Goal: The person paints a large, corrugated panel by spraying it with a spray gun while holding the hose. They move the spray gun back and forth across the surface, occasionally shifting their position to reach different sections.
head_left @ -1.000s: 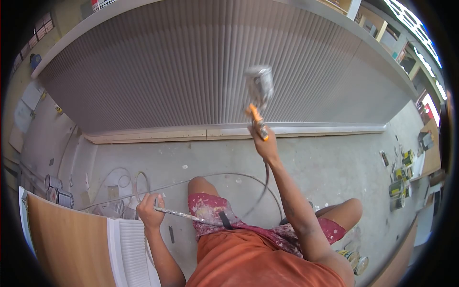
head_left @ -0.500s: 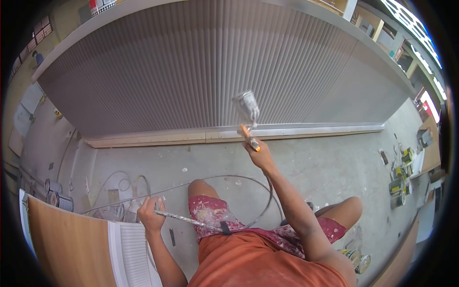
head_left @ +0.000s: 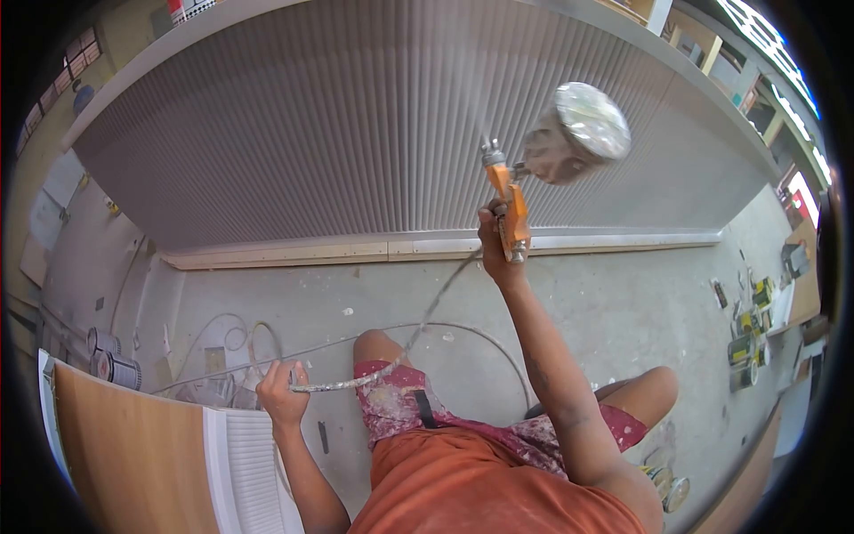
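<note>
My right hand [head_left: 503, 245] is wrapped round the grip of an orange paint spray gun [head_left: 509, 200]. A paint-smeared metal cup [head_left: 578, 133] is fixed to the gun's side, and a pale mist leaves the nozzle upward. In front of the gun stands a wide grey fluted panel [head_left: 294, 133] with vertical ribs. Lower left, my left hand [head_left: 283, 392] is closed round a paint-spattered air hose [head_left: 342, 385]. From there the hose crosses over my knee and climbs to the gun.
A wooden panel with a white fluted side [head_left: 133, 445] stands at lower left. Paint cans [head_left: 116, 369] sit behind it. More cans [head_left: 743, 347] are on the floor at right, and others [head_left: 667, 485] stand beside my hip. Hose loops [head_left: 236, 338] lie on the floor.
The spray gun has risen and turned in my right hand, its cup swinging to the right. Mist now shows at the nozzle. The hose is drawn upward; my left hand has barely moved.
</note>
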`<move>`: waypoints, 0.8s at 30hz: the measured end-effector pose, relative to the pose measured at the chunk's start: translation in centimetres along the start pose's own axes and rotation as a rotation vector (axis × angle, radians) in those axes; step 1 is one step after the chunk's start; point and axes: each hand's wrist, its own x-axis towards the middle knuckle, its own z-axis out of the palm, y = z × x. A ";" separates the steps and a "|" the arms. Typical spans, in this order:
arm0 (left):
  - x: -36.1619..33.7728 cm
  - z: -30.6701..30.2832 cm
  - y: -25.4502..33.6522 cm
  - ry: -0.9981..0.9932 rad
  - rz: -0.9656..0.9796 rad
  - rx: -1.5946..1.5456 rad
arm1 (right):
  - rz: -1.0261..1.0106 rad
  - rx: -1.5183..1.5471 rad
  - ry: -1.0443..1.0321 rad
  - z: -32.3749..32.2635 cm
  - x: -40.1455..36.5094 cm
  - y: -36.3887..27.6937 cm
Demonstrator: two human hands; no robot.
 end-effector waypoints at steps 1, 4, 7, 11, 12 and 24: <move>0.1 0.0 -0.1 0.001 -0.002 0.000 | 0.048 -0.055 -0.068 -0.3 -0.3 -0.1; 0.0 0.1 0.0 0.001 0.038 -0.007 | 0.231 -0.189 -0.234 -0.9 -2.9 0.9; 0.1 0.0 0.3 -0.029 0.028 -0.036 | 0.468 -0.387 -0.412 -0.9 -6.4 3.1; 0.1 -0.3 0.3 0.000 0.042 -0.057 | 0.684 -0.511 -0.581 -1.0 -7.5 3.5; 0.1 -0.3 0.3 0.008 0.041 -0.058 | 0.679 -0.510 -0.588 -0.6 -7.2 3.6; -0.9 0.4 -0.6 -0.010 0.028 0.005 | 0.060 -0.001 -0.054 0.2 -1.9 3.0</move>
